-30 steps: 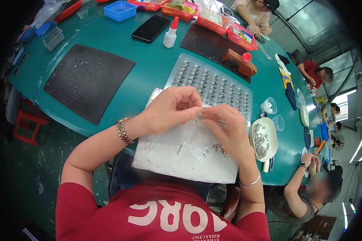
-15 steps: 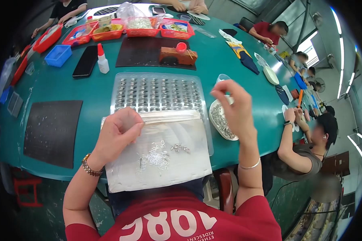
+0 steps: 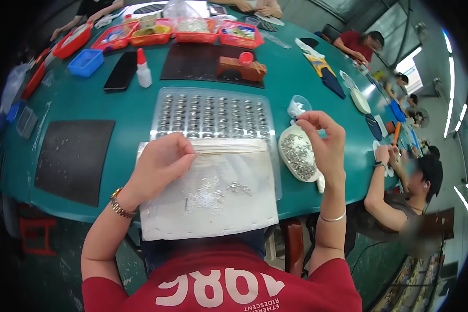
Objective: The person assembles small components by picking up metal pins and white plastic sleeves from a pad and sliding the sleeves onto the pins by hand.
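My left hand (image 3: pixel 164 161) rests at the upper left of a pale, cloth-like board (image 3: pixel 234 218), thumb and forefinger pinched together by its top edge; what they hold is too small to make out. On the board lie a pile of tiny white pieces (image 3: pixel 204 200) and a few small metal pieces (image 3: pixel 239 187). Just right of the board, my right hand (image 3: pixel 327 140) is over a white dish (image 3: pixel 312 174) of small metal bits (image 3: pixel 296 151). Its thumb and forefinger are brought together, their contents hidden. Behind the board, a clear tray (image 3: pixel 213 96) carries rows of shiny metal parts.
A small clear cup (image 3: pixel 298 106) with white material stands behind the dish. Farther back are a glue bottle (image 3: pixel 144 70), a black phone (image 3: pixel 121 72), a brown block (image 3: pixel 242 68) and red baskets (image 3: pixel 195 37). A dark mat (image 3: pixel 75 156) lies left. A co-worker (image 3: pixel 400 192) sits right.
My right hand has moved right and down to the dish, its fingers coming together. The left hand keeps its pinch at the board's edge. The whole view has shifted slightly.
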A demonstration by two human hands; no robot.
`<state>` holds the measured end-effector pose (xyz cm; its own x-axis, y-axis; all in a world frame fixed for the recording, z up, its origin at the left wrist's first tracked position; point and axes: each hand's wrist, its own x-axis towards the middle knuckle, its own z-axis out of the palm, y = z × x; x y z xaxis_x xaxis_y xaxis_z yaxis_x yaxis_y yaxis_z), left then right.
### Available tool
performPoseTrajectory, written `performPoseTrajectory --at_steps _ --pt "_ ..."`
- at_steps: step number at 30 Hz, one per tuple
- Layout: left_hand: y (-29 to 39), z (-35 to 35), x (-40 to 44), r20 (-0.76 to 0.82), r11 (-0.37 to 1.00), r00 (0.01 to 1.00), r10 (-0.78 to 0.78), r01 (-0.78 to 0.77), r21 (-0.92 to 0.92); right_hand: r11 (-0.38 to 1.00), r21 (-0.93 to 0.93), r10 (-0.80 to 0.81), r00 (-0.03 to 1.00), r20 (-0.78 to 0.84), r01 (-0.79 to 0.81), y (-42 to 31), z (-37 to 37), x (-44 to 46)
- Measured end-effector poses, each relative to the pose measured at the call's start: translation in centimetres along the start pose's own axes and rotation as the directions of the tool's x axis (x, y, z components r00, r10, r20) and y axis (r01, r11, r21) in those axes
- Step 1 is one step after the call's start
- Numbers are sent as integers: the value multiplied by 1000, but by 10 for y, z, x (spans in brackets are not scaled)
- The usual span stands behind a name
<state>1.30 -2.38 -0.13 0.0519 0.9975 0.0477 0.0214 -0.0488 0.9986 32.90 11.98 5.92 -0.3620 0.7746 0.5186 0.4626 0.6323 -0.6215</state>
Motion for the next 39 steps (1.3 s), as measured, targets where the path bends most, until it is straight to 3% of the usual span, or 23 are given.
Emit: performPoseTrajectory --at_steps 2,5,10,17,23,30,33,39 --pt "0 -2 1 15 1000 1000 -5 6 -26 971 -23 -232 963 134 237 -32 29 -6" --pt "0 -5 0 38 994 999 -17 21 -109 894 21 -435 856 282 447 -69 69 -8" --pt "-2 -8 0 49 988 999 -5 12 -154 783 37 -604 746 279 620 -69 112 -11" --pt "0 -10 2 54 971 998 -26 38 -236 791 92 -608 761 226 604 -51 125 -13" --pt "3 -9 2 49 976 997 -58 67 -206 666 11 -739 658 142 746 -56 129 -20" --pt "8 -3 3 48 975 991 -124 131 -179 795 202 -598 795 106 572 -50 127 -21" --pt "7 -5 3 76 975 988 -131 143 -168 803 236 -576 815 72 547 -48 127 -23" --pt "4 -8 2 112 982 985 -132 146 -124 816 301 -557 811 178 494 -46 129 -24"
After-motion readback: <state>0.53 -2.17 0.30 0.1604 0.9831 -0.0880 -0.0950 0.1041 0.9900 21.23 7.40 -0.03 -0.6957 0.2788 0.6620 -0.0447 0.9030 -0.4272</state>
